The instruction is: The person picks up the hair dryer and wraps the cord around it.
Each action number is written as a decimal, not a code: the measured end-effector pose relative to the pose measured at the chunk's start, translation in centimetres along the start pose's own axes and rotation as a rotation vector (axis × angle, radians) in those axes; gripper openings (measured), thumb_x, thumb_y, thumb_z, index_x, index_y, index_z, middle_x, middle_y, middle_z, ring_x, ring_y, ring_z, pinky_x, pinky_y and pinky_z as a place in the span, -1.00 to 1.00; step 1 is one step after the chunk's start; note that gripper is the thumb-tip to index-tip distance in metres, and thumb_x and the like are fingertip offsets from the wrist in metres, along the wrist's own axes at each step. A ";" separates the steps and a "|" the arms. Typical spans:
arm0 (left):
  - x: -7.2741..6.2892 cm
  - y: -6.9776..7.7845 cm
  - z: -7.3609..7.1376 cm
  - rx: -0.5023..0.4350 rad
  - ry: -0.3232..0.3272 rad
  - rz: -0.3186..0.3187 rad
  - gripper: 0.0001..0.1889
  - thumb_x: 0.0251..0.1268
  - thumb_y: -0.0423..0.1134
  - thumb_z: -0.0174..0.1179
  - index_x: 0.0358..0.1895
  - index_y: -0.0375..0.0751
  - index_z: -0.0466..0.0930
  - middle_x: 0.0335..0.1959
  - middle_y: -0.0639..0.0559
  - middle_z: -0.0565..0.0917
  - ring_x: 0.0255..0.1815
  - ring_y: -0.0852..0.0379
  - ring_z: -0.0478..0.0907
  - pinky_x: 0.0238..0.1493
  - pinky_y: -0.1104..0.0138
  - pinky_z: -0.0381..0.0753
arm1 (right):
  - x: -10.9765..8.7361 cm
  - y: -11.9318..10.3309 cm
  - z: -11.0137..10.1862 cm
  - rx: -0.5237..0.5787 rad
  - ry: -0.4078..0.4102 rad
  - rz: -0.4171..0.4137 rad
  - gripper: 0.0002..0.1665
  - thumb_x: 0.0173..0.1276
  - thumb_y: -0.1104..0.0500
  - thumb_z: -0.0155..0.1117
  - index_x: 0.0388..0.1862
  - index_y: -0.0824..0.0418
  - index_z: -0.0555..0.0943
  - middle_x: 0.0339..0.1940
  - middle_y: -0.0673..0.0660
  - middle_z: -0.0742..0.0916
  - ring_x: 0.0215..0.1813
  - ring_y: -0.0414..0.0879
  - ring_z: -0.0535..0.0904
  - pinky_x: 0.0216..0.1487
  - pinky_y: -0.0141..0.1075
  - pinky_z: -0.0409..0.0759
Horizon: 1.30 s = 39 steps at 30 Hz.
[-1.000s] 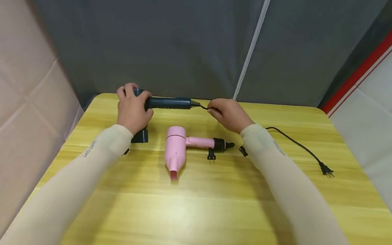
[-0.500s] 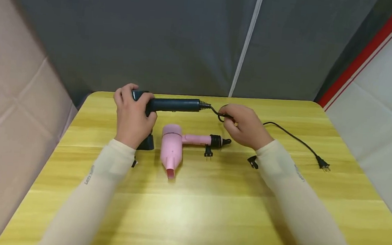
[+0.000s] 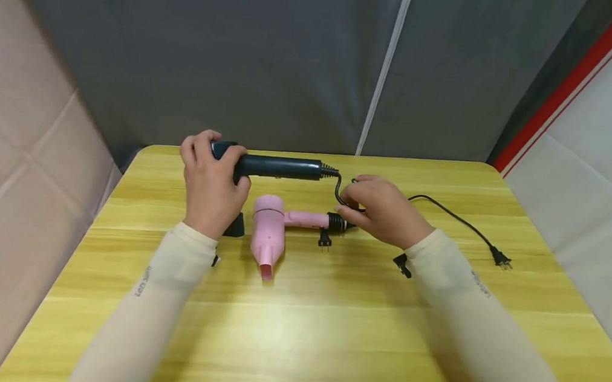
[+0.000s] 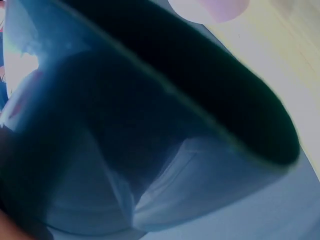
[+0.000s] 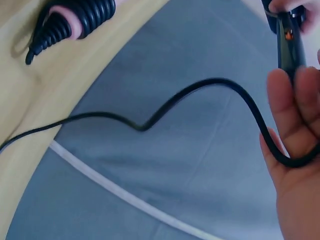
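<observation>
In the head view my left hand (image 3: 210, 190) grips the barrel of a dark blue hair dryer (image 3: 283, 167), its handle pointing right. That dryer's nozzle (image 4: 200, 190) fills the left wrist view. From the handle's end a black cord (image 3: 337, 189) bends down to my right hand (image 3: 386, 211), whose curled fingers hold it. In the right wrist view the cord (image 5: 215, 81) runs over the palm and trails off to the left. A pink hair dryer (image 3: 268, 231) lies on the table between and in front of the hands, its folded black cord bundled at the handle's end.
The wooden table (image 3: 293, 335) has a dark grey curtain (image 3: 214, 55) behind it. The dark dryer's plug (image 3: 499, 256) lies at the right, and a small two-pin plug (image 3: 325, 239) sits by the pink handle. A small black piece (image 3: 402, 265) shows beside the right sleeve.
My right hand has moved right and toward me along the cord, which now hangs in a looser bend. The dark dryer has shifted slightly right with my left hand.
</observation>
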State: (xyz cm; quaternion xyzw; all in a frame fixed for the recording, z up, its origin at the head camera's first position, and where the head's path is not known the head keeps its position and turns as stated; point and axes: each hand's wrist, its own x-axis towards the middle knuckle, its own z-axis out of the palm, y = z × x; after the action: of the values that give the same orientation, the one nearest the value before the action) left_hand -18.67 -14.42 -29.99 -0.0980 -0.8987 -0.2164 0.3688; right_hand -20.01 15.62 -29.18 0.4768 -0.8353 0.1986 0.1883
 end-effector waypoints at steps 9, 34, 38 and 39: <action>-0.4 -0.2 0.5 -0.007 -0.031 -0.045 -0.71 0.17 -0.39 0.28 0.00 -0.23 0.67 0.26 -0.32 0.27 0.31 -0.31 0.03 0.01 -0.19 0.37 | -0.2 -1.0 1.1 0.035 0.006 0.014 -0.83 0.28 0.21 0.32 -0.40 0.17 0.48 -0.66 -0.11 0.31 -0.56 -0.19 0.21 -0.47 -0.29 0.27; -1.1 0.3 1.1 0.016 -0.041 0.050 -0.71 0.14 -0.37 0.34 -0.04 -0.22 0.67 0.24 -0.31 0.29 0.32 -0.31 0.03 0.03 -0.23 0.36 | 2.7 -2.0 0.7 0.156 0.009 -0.206 -0.90 0.41 0.20 0.20 -0.33 0.16 0.50 -0.44 -0.04 0.54 -0.39 -0.16 0.45 -0.28 -0.29 0.47; -1.4 0.3 1.1 -0.008 -0.043 0.061 -0.72 0.11 -0.39 0.34 -0.06 -0.22 0.68 0.24 -0.31 0.29 0.32 -0.31 0.02 0.04 -0.23 0.35 | 3.1 -1.7 0.1 0.223 -0.013 -0.242 -0.98 0.29 0.25 0.03 -0.32 0.18 0.44 -0.43 -0.01 0.47 -0.37 -0.15 0.39 -0.27 -0.27 0.41; -1.4 0.3 1.1 -0.011 -0.040 0.064 -0.72 0.11 -0.40 0.34 -0.06 -0.22 0.68 0.24 -0.31 0.29 0.32 -0.31 0.02 0.05 -0.23 0.35 | 3.2 -1.7 -0.1 0.230 -0.021 -0.246 -0.96 0.25 0.27 0.01 -0.32 0.18 0.42 -0.44 -0.01 0.45 -0.37 -0.15 0.36 -0.28 -0.27 0.38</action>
State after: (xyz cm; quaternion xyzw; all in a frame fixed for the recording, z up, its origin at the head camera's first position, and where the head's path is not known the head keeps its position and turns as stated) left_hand -18.27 -13.66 -31.62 -0.1332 -0.9010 -0.2073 0.3571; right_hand -20.01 12.58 -27.26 0.5958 -0.7444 0.2633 0.1469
